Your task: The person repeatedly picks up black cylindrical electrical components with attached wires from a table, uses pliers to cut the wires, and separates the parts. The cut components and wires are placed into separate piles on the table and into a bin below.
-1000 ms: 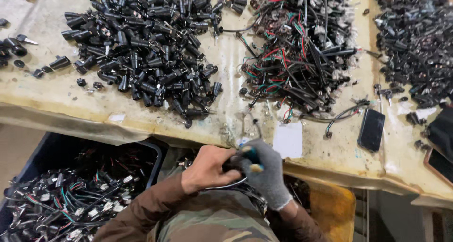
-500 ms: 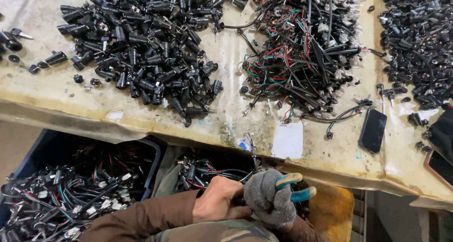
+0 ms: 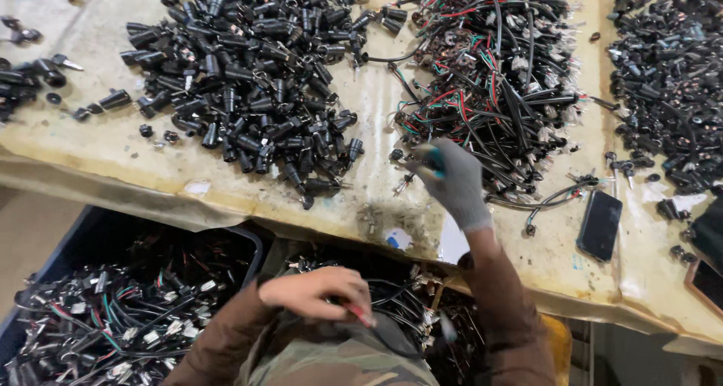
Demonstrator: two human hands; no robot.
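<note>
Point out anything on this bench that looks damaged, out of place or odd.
The table covering is stained, wrinkled and sagging loose along the near edge. A black phone lies among the loose wires. A few black plugs sit scattered apart from the main pile.

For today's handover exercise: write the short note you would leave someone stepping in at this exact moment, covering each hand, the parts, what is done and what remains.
Left hand: bare, low by the lap, pinching a small red-tipped piece.
Right hand: grey glove, out over the table, at the near edge of the wire tangle.
Black connector pile lies left of the tangle.
Bin of wired parts stands below the table edge.
Done: cannot tell. Left: both piles are large.
</note>
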